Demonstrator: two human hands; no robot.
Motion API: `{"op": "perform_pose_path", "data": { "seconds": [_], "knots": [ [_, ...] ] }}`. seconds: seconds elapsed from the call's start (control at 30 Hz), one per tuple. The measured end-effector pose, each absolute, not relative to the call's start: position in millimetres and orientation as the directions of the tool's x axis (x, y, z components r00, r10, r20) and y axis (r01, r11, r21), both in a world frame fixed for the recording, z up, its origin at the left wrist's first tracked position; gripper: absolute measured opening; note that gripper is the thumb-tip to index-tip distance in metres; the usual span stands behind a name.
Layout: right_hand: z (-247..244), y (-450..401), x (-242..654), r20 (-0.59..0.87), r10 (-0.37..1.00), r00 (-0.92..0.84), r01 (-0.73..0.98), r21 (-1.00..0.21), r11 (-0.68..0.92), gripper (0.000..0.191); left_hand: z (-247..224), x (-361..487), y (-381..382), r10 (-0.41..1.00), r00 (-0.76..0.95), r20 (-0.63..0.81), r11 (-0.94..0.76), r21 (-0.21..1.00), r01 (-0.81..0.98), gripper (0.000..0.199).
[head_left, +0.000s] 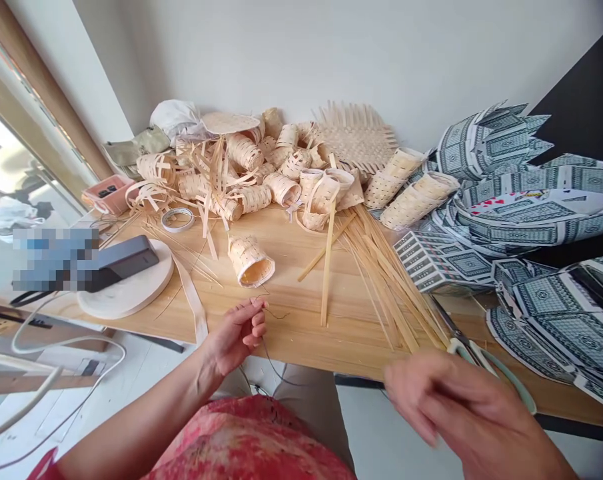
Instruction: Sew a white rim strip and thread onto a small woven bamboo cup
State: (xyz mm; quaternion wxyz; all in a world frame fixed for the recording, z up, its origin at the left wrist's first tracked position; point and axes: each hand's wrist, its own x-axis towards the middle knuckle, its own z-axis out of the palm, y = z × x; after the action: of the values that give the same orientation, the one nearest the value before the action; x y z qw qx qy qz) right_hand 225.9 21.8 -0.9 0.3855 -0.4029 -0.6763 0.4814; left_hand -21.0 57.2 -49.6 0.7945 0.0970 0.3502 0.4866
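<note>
My left hand (pixel 244 330) is over the table's front edge, closed in a pinch on a thin dark thread (pixel 267 352). One end of the thread curls onto the wood; the rest hangs toward my lap. Just beyond the fingers a small woven basket (pixel 244 252) of pale strips lies on its side, its white-edged mouth turned toward me. My right hand (pixel 446 393) is at the front right, smeared by motion, so its grip is unclear. Beside and partly behind it lie scissors (pixel 474 353) with pale green handles and dark blades.
Woven baskets (pixel 244 152) and loose strips crowd the back. Long flat strips (pixel 376 280) run across the table (pixel 281 333). Folded playing-card pieces (pixel 556 313) fill the right. At left are a strip roll (pixel 116 300) with a dark box on it, white tape (pixel 178 219) and a pink container (pixel 108 195).
</note>
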Motion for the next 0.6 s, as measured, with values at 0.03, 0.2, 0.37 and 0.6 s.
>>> {"op": "perform_pose_path", "data": {
  "seconds": [0.03,0.2,0.37,0.6],
  "knots": [
    [1,34,221,0.132,0.909,-0.395,0.215,-0.949,0.231,0.03,-50,-24,57,0.853,0.266,-0.448,0.5,0.556,-0.664,0.015],
    [-14,80,184,0.248,0.922,-0.297,0.502,-0.78,0.372,0.014,-51,-35,56,0.906,0.172,-0.387,0.424,0.829,-0.364,0.027],
    [-34,107,140,0.423,0.799,-0.429,0.594,-0.534,0.601,0.021,-51,-46,58,0.965,0.131,-0.228,0.197,0.957,0.212,0.028],
    [-46,120,106,0.243,0.736,-0.631,0.689,-0.259,0.677,0.025,-43,-55,62,0.989,0.131,-0.069,-0.003,0.876,0.483,0.027]
  ]
}}
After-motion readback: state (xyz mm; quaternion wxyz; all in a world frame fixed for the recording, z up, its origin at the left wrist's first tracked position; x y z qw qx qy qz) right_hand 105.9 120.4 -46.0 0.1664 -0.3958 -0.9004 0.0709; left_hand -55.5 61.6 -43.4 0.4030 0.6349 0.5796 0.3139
